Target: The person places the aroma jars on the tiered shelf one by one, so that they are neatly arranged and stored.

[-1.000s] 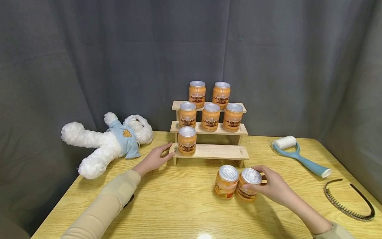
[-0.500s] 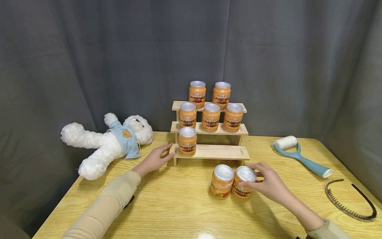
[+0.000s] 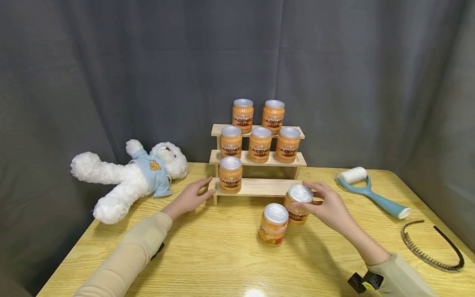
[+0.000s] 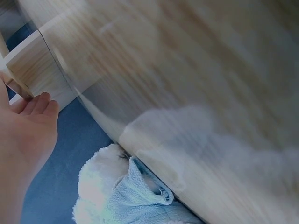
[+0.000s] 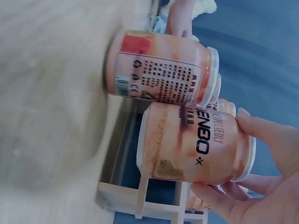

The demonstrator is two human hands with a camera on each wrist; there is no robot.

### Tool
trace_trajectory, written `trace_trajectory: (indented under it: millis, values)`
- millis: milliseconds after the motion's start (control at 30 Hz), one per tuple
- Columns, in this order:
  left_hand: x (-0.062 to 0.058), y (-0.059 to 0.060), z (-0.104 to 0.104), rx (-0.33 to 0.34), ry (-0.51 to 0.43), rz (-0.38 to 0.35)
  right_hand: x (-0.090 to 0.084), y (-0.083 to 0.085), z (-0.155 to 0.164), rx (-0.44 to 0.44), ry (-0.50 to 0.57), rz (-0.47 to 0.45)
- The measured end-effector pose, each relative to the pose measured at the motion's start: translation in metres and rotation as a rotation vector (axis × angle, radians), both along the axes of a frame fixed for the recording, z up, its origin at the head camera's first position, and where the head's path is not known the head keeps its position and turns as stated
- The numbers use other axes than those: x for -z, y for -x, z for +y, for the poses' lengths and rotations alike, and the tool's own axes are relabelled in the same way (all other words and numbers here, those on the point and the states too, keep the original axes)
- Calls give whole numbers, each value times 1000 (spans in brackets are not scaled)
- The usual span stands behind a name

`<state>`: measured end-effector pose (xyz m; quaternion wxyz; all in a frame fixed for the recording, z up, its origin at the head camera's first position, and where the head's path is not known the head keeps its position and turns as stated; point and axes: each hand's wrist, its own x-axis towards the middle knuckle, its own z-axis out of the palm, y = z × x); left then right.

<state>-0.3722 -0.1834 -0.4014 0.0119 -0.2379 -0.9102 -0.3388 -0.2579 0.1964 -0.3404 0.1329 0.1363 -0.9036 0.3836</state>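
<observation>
My right hand (image 3: 323,204) grips an orange jar with a silver lid (image 3: 298,203) by its top and holds it just in front of the lowest step of the wooden stepped rack (image 3: 259,187). The right wrist view shows the fingers (image 5: 261,135) curled round that jar (image 5: 196,144). A second orange jar (image 3: 273,224) stands on the table to its left. My left hand (image 3: 193,196) rests with straight fingers against the rack's left end; its fingers (image 4: 39,105) touch the wood. One jar (image 3: 230,174) stands on the lowest step, three on the middle, two on top.
A white teddy bear in a blue shirt (image 3: 130,177) lies at the table's left. A lint roller with a blue handle (image 3: 367,192) and a black toothed headband (image 3: 432,245) lie at the right. A grey curtain hangs behind the wooden table (image 3: 222,255).
My right hand has lifted its jar away from the other jar and carried it back and left toward the rack's lowest step. The left hand has stayed at the rack's end.
</observation>
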Motion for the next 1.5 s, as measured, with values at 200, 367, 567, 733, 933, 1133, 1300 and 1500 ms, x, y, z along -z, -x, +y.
trace_trajectory:
  millis: [200,367,567,733,933,1133,1300,1500]
  values:
    - [0,-2,1,-2,-4,4,-8,16,-7,-3,57,-21]
    - [4,-1,2,3,-3,2,-12,26,-14,-11,105,-28]
    - [6,0,4,11,-10,1,-10,39,-25,-50,176,-33]
    - [7,0,4,16,-6,3,-7,49,-36,-54,177,-33]
    - [8,1,6,14,3,-5,-3,62,-45,-47,194,-57]
    - [4,2,6,6,-9,-15,-2,72,-51,-70,205,-50]
    - [2,2,3,2,0,-4,-1,81,-58,-91,220,-56]
    - [1,2,0,-13,13,-10,0,91,-63,-93,190,-47]
